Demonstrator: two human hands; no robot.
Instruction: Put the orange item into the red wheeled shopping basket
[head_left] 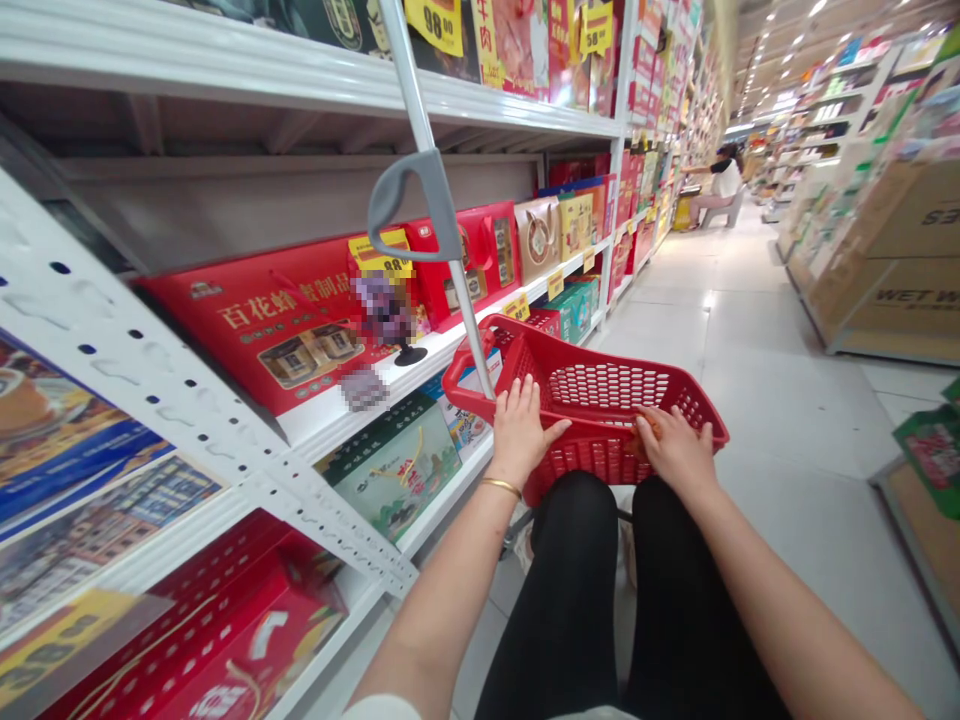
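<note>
A red plastic shopping basket [592,385] sits in front of my lap, with a grey pole and handle [420,205] rising at its left corner. My left hand [521,430] grips the basket's near rim beside the pole. My right hand [675,450] lies curled over the rim on the right side. A small orange item [643,437] shows under those fingers, partly hidden, and I cannot tell what it is. My black-clad legs [577,590] are right behind the basket.
White metal shelving [187,400] with red gift boxes [262,320] runs close along the left. A tiled aisle [772,400] stretches ahead. Cardboard displays [892,270] line the right. A seated person [716,185] is far down the aisle.
</note>
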